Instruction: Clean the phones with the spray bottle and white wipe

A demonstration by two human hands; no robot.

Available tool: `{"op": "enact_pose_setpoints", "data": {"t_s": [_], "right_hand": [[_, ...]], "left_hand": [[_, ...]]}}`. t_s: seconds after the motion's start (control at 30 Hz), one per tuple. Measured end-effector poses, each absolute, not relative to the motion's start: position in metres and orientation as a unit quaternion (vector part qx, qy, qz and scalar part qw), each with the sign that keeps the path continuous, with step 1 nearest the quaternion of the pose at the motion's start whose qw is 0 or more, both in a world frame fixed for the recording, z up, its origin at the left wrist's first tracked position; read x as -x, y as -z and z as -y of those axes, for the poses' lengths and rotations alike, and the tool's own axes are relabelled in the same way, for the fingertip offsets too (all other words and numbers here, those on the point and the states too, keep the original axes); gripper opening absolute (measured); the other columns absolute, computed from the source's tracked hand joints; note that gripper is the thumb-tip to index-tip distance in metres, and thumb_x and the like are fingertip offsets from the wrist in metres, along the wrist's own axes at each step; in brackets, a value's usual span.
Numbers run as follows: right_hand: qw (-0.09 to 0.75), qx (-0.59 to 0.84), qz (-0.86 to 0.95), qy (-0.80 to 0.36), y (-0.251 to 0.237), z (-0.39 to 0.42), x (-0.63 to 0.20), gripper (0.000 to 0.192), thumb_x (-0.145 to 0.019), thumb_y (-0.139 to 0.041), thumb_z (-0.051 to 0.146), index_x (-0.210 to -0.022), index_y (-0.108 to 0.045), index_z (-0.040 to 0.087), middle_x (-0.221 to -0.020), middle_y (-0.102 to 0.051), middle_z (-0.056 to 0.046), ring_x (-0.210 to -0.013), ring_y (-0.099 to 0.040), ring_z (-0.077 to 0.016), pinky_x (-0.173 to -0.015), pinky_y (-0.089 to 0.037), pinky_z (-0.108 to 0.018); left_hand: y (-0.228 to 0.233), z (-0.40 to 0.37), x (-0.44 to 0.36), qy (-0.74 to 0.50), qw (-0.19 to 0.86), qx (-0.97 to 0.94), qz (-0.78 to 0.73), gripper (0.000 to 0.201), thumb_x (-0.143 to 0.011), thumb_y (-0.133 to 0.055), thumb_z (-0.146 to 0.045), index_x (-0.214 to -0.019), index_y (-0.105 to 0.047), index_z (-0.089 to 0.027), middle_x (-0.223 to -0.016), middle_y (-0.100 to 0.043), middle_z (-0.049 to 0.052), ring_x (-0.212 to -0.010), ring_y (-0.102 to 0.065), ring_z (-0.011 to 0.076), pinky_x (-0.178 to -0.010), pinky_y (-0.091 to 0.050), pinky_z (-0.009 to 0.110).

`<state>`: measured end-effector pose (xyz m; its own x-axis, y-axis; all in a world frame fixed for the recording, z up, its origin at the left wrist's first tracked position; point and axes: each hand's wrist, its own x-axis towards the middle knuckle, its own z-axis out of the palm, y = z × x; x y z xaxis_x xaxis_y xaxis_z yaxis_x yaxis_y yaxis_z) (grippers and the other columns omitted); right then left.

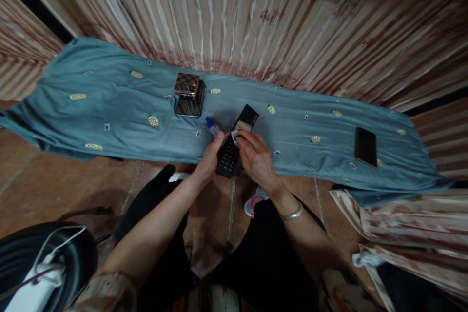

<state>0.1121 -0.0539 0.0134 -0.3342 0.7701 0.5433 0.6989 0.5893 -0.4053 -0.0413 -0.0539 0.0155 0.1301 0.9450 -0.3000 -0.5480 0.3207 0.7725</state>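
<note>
A black flip phone [227, 160] is unfolded, its keypad facing up and its screen half pointing away from me. My left hand [209, 158] grips the phone along its left side. Between the bent fingers of my right hand [258, 157] is a small white wipe [234, 136], pressed on the phone near the hinge. Just beyond my left thumb is a small clear bottle [214, 129] with a blue cap; whether it lies on the cloth or touches the hand I cannot tell.
Blue-green cloth [120, 107] with yellow motifs covers the narrow bench. A shiny checkered-top box [189, 95] stands left of centre, a dark smartphone [366, 146] lies at right. Pleated curtains [248, 19] hang behind. A white power strip [34, 287] with cables sits lower left.
</note>
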Motion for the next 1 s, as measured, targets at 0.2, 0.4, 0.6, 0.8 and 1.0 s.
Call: {"op": "enact_pose_setpoints", "data": {"t_s": [0.2, 0.4, 0.6, 0.8, 1.0], "right_hand": [[0.352, 0.446, 0.822, -0.036, -0.016, 0.051, -0.109, 0.040, -0.108, -0.043, 0.015, -0.130, -0.075, 0.022, -0.137, -0.073, -0.011, -0.125, -0.067, -0.0273, -0.113, -0.057, -0.050], [0.362, 0.464, 0.809, 0.006, -0.012, 0.036, -0.122, 0.038, -0.108, -0.043, 0.017, -0.126, -0.076, 0.021, -0.135, -0.074, -0.013, -0.125, -0.066, -0.0280, -0.113, -0.056, -0.051], [0.400, 0.494, 0.771, 0.023, -0.011, 0.018, -0.140, 0.038, -0.108, -0.042, 0.020, -0.125, -0.076, 0.021, -0.132, -0.075, -0.014, -0.119, -0.066, -0.0298, -0.108, -0.057, -0.054], [0.424, 0.510, 0.746, 0.057, -0.009, 0.007, -0.153, 0.038, -0.110, -0.043, 0.029, -0.125, -0.076, 0.020, -0.126, -0.077, -0.013, -0.113, -0.070, -0.0272, -0.107, -0.059, -0.050], [0.419, 0.539, 0.730, 0.002, -0.005, 0.005, -0.161, 0.040, -0.108, -0.043, 0.035, -0.122, -0.078, 0.020, -0.119, -0.080, -0.015, -0.111, -0.071, -0.0279, -0.104, -0.057, -0.048]], "left_hand": [[-0.010, 0.060, 0.038, -0.511, 0.678, -0.313, -0.426, 0.047, -0.088, -0.073, -0.061, -0.107, -0.082, -0.019, -0.107, -0.081, 0.006, -0.131, -0.064, 0.0312, -0.116, -0.044, 0.042], [-0.018, 0.065, 0.040, -0.482, 0.682, -0.362, -0.414, 0.055, -0.086, -0.074, -0.066, -0.109, -0.083, -0.017, -0.106, -0.081, 0.008, -0.127, -0.066, 0.0340, -0.112, -0.046, 0.043], [-0.016, 0.069, 0.039, -0.459, 0.665, -0.414, -0.418, 0.068, -0.080, -0.070, -0.080, -0.109, -0.084, -0.019, -0.098, -0.080, 0.006, -0.096, -0.070, 0.0261, -0.090, -0.052, 0.036], [-0.020, 0.071, 0.039, -0.439, 0.689, -0.400, -0.415, 0.075, -0.075, -0.071, -0.085, -0.107, -0.082, -0.018, -0.082, -0.075, 0.004, -0.073, -0.063, 0.0187, -0.068, -0.048, 0.030], [-0.025, 0.071, 0.043, -0.423, 0.707, -0.383, -0.418, 0.080, -0.077, -0.068, -0.085, -0.114, -0.079, -0.015, -0.080, -0.074, 0.004, -0.071, -0.065, 0.0175, -0.064, -0.049, 0.028]]}}
